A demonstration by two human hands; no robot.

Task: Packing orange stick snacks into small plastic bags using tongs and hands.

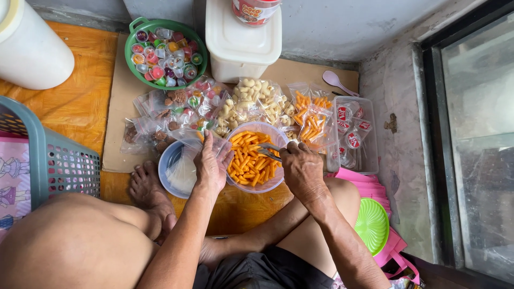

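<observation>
Bagging well under way: filled bags of orange sticks [313, 120] lie on the cardboard [120, 91], bowl of orange sticks [251, 158] nearly full, left hand [213, 163] pinching an empty clear bag [184, 160], right hand [302, 170] gripping metal tongs [269, 152] (tips in the bowl).

Snack sticks [247, 158] in bowl [267, 185]

Orange wooden floor [69, 101] lying under a cardboard sheet [120, 107]; grey concrete wall [348, 27] running behind; dark-framed window [476, 139] standing at right, daylight coming in.
</observation>
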